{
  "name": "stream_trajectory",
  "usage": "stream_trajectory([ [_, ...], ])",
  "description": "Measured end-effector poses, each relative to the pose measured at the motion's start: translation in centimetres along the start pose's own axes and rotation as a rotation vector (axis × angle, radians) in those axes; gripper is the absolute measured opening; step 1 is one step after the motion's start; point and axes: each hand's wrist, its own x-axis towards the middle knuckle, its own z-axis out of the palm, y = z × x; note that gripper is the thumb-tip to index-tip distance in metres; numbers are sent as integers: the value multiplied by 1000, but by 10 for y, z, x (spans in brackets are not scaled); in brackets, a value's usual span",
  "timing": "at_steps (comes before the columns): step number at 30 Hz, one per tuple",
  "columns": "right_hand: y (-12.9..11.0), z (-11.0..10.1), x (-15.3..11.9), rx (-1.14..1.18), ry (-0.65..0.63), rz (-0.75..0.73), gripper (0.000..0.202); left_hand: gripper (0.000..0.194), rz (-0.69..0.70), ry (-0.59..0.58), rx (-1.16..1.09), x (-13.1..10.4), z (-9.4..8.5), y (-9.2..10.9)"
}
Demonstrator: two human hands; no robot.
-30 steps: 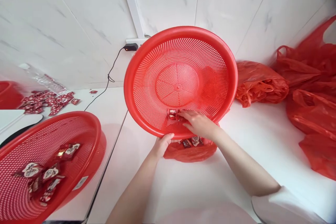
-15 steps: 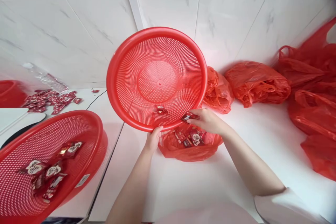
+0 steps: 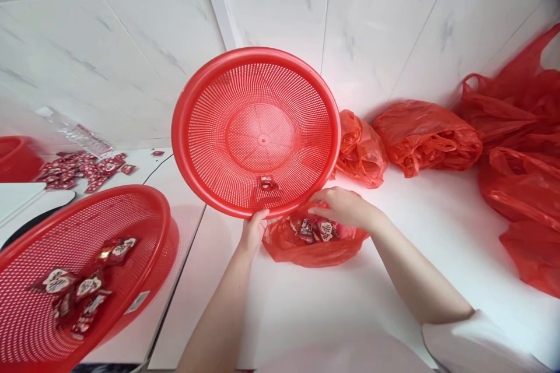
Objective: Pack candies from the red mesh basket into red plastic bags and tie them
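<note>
My left hand grips the lower rim of a round red plastic basket, which is tilted so its inside faces me. One small red wrapped packet lies low inside it. Below the rim, an open red plastic bag on the table holds several wrapped packets. Over the bag's mouth is my right hand, fingers slightly apart and holding nothing, close to the basket's lower right rim.
At left stands a second red basket with several packets. Behind it are a heap of small red packets and a clear plastic bottle. Filled red bags line the tiled wall on the right.
The packet my right hand held has been let go and now lies in the bag. That hand's fingers have opened. The basket remains tilted in my left hand.
</note>
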Motion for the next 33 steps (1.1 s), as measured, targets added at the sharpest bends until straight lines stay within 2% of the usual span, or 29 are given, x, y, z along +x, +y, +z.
stream_trajectory([
  [2,0,5,3,-29,94,2,20,33,-23,-7,7,-2,2,0],
  [6,-3,15,9,-52,221,-89,25,33,-92,-43,51,-7,4,0],
  [10,-5,28,13,-73,210,-192,56,35,-142,-98,85,-12,4,-2],
  [12,-6,34,14,-67,165,-207,64,37,-149,-120,89,-13,2,-4],
  [17,-2,40,18,-20,117,-127,40,39,-156,-92,86,-11,2,-5],
  [23,7,35,21,279,252,-50,22,39,-137,-34,59,-5,3,1],
  [29,16,26,22,741,171,36,25,34,-44,16,48,-2,-1,12],
  [33,13,10,17,733,194,24,20,35,21,59,47,1,-4,16],
])
